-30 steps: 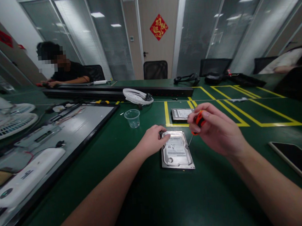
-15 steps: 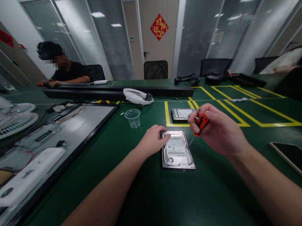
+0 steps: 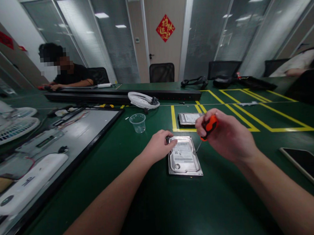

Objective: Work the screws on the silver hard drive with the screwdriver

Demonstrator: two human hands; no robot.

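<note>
A silver hard drive [image 3: 185, 162] with a white label lies flat on the green table in front of me. My left hand [image 3: 160, 144] grips its far left corner, thumb on the top cover and fingers around the edge. In my right hand [image 3: 221, 133] is an orange and black screwdriver [image 3: 211, 125], held tilted between thumb and fingers. Its thin shaft slopes down to the right edge of the drive, where the tip meets the notch; any screw there is too small to make out. Behind it, a second hard drive [image 3: 188, 119] is partly covered by my right hand.
A clear plastic cup [image 3: 138, 123] stands left of the drives, near a white fan grille [image 3: 143, 100]. A large dismantled panel [image 3: 101, 117] fills the left side. A phone [image 3: 307, 168] lies at right. Across the table sits another person [image 3: 74, 74].
The screwdriver handle has turned slightly in my right fingers, showing more orange. My left hand and the hard drive have stayed in place.
</note>
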